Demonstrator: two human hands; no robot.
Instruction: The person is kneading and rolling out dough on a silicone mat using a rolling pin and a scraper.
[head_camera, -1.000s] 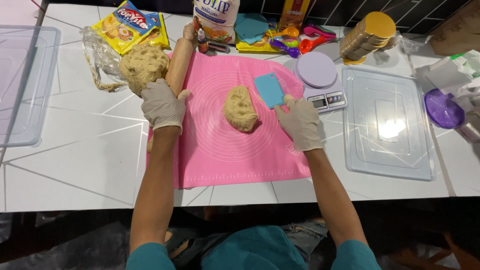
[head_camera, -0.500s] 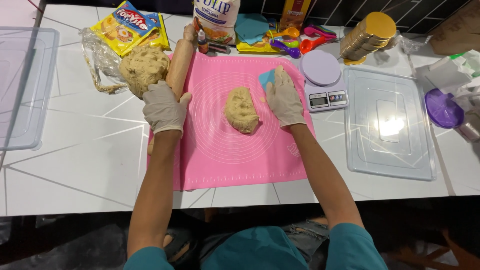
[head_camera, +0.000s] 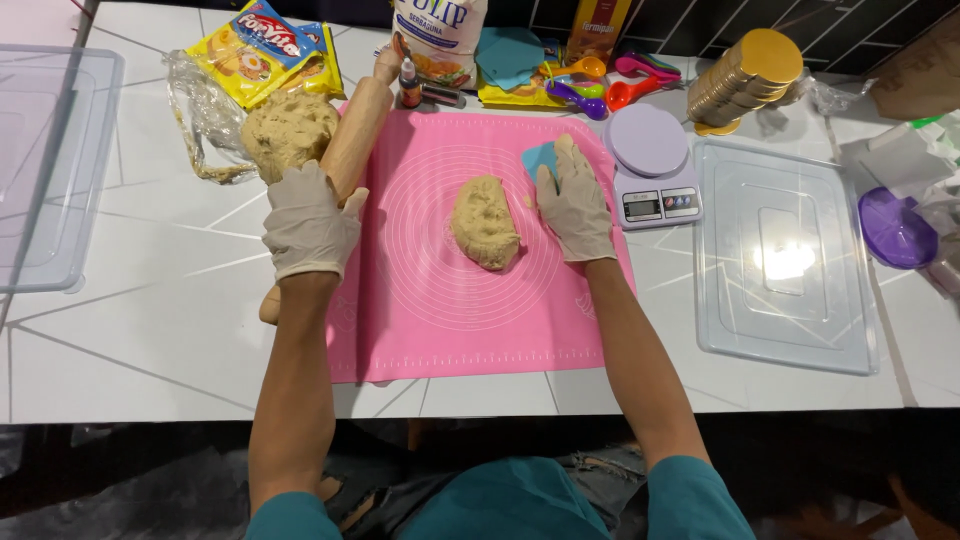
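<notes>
a: resting on the long wooden rolling pin (head_camera: 345, 160), the left hand (head_camera: 308, 222) in its pale glove curls loosely over the pin's lower half, fingers partly closed around it, at the left edge of the pink silicone baking mat (head_camera: 450, 300).

b: likely to keep the pin from rolling. and the right hand (head_camera: 575, 200)?

a: flat, fingers together, pressed on a small blue plastic scraper (head_camera: 540, 158), right of the mat's centre.

b: the oval lump of beige dough (head_camera: 486, 222)?

a: at the mat's centre, just left of that hand; whether they touch i cannot tell. a bigger dough ball (head_camera: 290, 130) sits beyond the mat's top-left corner on the white tabletop (head_camera: 150, 320).
</notes>
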